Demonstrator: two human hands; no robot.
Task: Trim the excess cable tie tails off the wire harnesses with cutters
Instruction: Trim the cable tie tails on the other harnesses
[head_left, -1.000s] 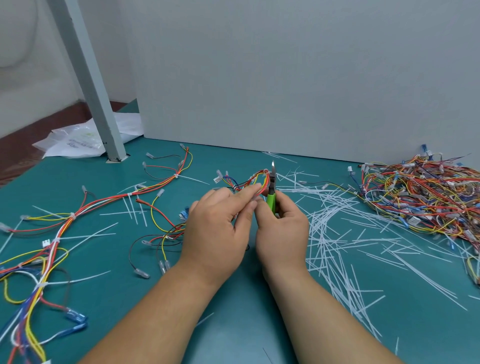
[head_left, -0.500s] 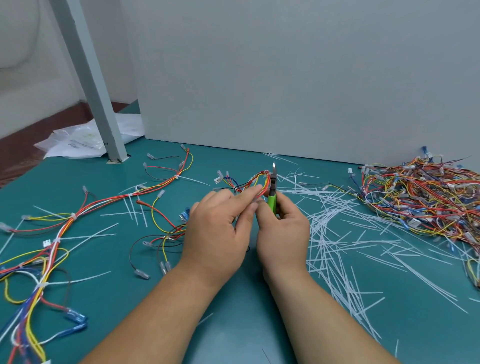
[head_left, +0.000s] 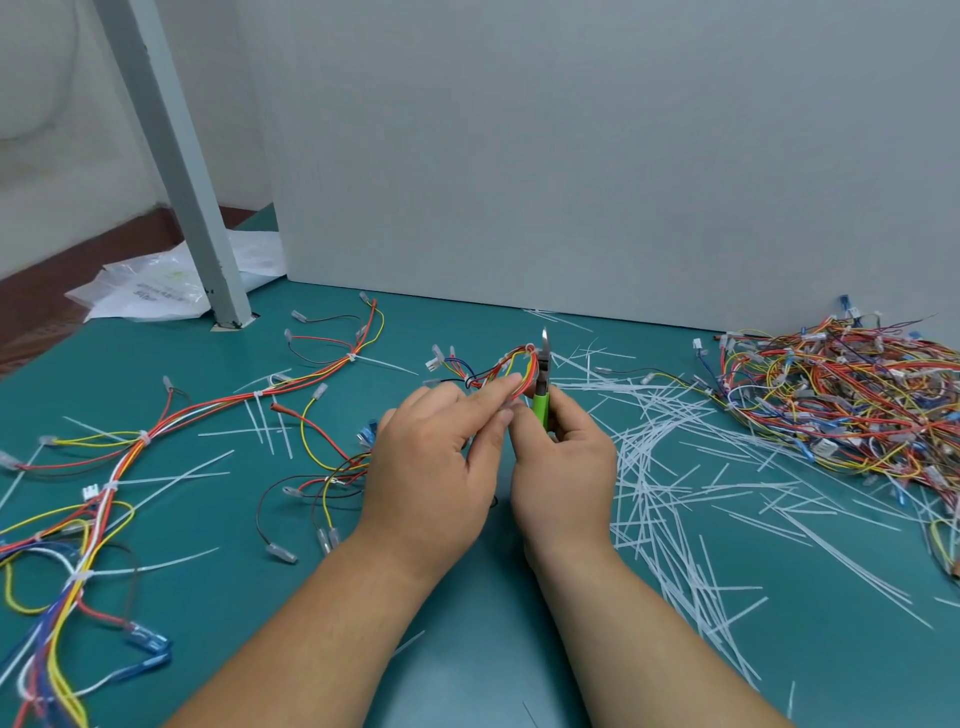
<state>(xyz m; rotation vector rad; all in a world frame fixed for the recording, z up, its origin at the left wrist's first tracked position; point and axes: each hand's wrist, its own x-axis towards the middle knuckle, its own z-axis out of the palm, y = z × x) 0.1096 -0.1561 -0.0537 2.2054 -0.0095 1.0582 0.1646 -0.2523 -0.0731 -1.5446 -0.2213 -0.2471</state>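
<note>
My left hand (head_left: 434, 457) pinches a wire harness (head_left: 498, 366) of red, yellow and blue wires, lifted a little above the green mat (head_left: 467, 649). My right hand (head_left: 563, 467) grips green-handled cutters (head_left: 541, 387), held upright with the blades beside the white cable tie at the top of the harness loop. Whether the blades touch the tie is too small to tell. Part of the same harness trails under my left hand toward the mat.
A big heap of harnesses (head_left: 852, 395) lies at the right. Cut white tie tails (head_left: 670, 467) litter the mat right of my hands. Long harnesses with uncut tails (head_left: 140, 441) spread over the left. A grey post (head_left: 176, 171), a plastic bag (head_left: 156, 286) and a grey wall panel stand behind.
Both hands stay together at the centre with the harness and cutters; only a slight shift of the view. No clear cut is visible.
</note>
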